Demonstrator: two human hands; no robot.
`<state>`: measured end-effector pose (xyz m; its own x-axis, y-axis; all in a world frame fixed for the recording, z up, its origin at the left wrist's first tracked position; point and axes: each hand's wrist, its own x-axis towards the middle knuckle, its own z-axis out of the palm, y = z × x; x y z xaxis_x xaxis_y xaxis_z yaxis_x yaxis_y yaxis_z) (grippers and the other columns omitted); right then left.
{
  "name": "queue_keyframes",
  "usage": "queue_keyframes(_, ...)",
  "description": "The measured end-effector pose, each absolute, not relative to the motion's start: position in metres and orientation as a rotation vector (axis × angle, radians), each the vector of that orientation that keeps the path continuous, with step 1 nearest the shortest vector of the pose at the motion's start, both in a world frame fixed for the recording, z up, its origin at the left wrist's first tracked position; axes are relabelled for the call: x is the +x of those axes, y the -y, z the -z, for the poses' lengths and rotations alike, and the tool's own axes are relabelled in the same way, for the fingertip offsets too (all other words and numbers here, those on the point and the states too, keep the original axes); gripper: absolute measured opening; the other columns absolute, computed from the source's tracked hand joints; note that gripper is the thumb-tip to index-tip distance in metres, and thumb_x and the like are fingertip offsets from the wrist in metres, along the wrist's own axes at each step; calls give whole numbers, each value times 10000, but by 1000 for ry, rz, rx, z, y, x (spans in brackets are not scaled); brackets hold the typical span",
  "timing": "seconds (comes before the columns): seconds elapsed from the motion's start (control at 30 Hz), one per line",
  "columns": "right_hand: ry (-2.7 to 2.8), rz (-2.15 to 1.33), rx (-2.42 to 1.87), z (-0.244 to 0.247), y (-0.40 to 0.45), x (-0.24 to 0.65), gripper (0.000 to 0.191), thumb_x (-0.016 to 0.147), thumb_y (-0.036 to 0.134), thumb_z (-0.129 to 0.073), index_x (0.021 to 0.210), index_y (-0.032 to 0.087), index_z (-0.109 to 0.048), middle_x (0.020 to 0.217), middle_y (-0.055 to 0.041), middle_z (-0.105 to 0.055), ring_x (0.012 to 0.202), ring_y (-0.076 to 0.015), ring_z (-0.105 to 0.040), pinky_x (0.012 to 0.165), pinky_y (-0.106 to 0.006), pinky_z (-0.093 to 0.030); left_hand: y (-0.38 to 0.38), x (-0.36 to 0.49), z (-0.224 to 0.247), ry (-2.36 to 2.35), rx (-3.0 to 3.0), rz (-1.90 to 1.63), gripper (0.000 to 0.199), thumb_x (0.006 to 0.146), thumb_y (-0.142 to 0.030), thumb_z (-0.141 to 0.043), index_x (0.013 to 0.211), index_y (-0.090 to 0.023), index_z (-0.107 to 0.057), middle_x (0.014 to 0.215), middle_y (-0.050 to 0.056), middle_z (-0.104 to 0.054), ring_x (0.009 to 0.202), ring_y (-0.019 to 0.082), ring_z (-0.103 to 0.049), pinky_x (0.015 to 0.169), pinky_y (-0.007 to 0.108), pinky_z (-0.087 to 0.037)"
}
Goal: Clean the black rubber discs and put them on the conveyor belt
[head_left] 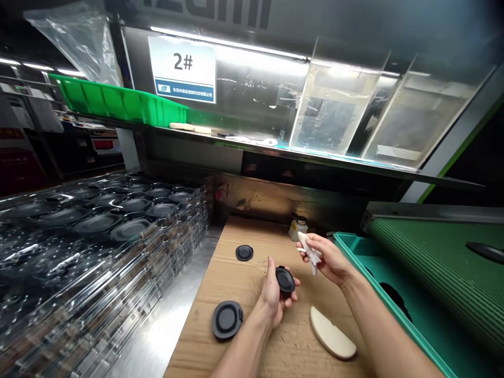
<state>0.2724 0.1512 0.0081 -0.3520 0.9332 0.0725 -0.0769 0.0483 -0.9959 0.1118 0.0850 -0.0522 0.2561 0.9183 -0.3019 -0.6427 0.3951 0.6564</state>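
My left hand (273, 299) is closed around a round black plastic lid (285, 280), holding it tilted with its face toward me above the cardboard. To the right, my right hand (326, 256) pinches a crumpled white cloth (314, 255), apart from the lid. Behind that cloth stands a small squarish bottle (298, 228) with a dark top. Two more black lids lie flat on the cardboard: a small one (244, 253) farther back and a bigger one (227, 319) left of my left forearm. A cream half-round pad (332, 334) rests between my forearms.
Stacked clear trays (173, 262) of black lids fill the left side. A teal bin (417, 315) with dark pieces stands right of the cardboard sheet (212, 294). Beyond it runs a green conveyor belt (433, 257) carrying a black piece. Overhead, a shelf holds a green basket (118, 102).
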Motion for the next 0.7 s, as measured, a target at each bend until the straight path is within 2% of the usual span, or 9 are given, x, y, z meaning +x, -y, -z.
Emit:
queue_keyframes(0.13, 1284, -1640, -867, 17, -115, 270, 256, 844, 363, -599, 951, 158, -491, 957, -77, -606, 706, -121, -563, 664, -253, -440, -85, 112, 50, -731, 475, -1079, 692, 816, -764, -307, 1011, -127, -495, 801, 119, -643, 436, 121, -506, 361, 185, -189)
queue_keyframes(0.23, 1393, -1577, -882, 24, -102, 268, 257, 886, 404, -559, 905, 157, -491, 846, -33, -577, 683, -109, -542, 646, -237, -417, -86, 113, 52, -724, 497, -1068, 669, 840, -723, -321, 983, -101, -521, 766, 126, -637, 451, 133, -521, 364, 193, -238)
queue_keyframes(0.33, 1670, -1295, -939, 23, -96, 266, 312, 903, 449, -530, 882, 138, -541, 803, -35, -577, 707, -111, -535, 662, -230, -413, -88, 113, 55, -751, 511, -1073, 647, 870, -683, -303, 1009, -94, -531, 715, 111, -627, 456, 153, -532, 368, 206, -287)
queue_keyframes(0.47, 1885, -933, -1108, 24, -93, 262, 342, 917, 456, -496, 1015, 147, -604, 795, -42, -610, 688, -124, -559, 661, -240, -422, -88, 116, 56, -762, 561, -1070, 610, 906, -623, -278, 964, -80, -551, 652, 94, -603, 438, 160, -528, 360, 219, -315)
queue_keyframes(0.63, 2079, -476, -1090, 35, -95, 259, 191, 921, 292, -491, 947, 190, -649, 891, -25, -604, 799, -114, -544, 755, -238, -401, -87, 124, 56, -877, 608, -1108, 489, 917, -533, -332, 915, -89, -537, 578, 68, -566, 415, 168, -529, 347, 226, -336)
queue_keyframes(0.7, 2146, -344, -1100, 37, -96, 259, 158, 902, 251, -499, 900, 182, -641, 860, -26, -587, 810, -125, -519, 763, -248, -387, -87, 127, 58, -915, 620, -1117, 455, 916, -498, -345, 935, -88, -543, 567, 61, -563, 403, 165, -520, 341, 231, -343)
